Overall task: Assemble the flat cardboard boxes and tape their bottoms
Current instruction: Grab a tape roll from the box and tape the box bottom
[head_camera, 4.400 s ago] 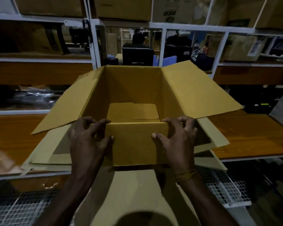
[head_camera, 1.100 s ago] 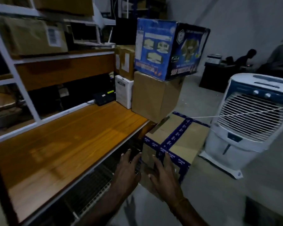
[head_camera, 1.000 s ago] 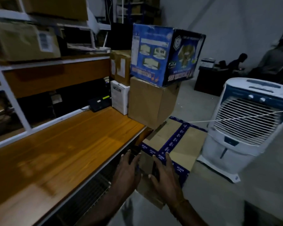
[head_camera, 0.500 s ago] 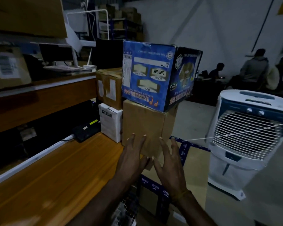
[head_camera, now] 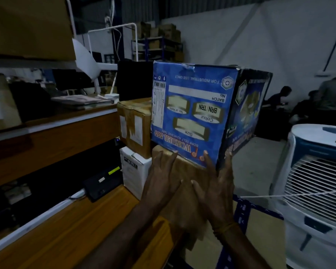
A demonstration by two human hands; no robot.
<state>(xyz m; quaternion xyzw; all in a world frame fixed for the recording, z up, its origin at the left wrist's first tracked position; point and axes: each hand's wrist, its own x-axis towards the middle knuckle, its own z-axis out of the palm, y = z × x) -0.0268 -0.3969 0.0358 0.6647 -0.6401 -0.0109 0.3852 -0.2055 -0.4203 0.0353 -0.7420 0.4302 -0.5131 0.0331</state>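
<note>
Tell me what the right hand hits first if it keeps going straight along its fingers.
Most likely the blue box. The right hand points up and away, and its fingertips already reach that box's lower edge, above the plain brown box beneath it. Whether they touch yet is unclear.

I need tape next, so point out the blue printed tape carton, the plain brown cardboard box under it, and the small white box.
Blue printed tape carton (head_camera: 190, 113): head view, front face.
Plain brown cardboard box (head_camera: 188, 171): head view, front face between the hands.
Small white box (head_camera: 133, 171): head view, front face.
</note>
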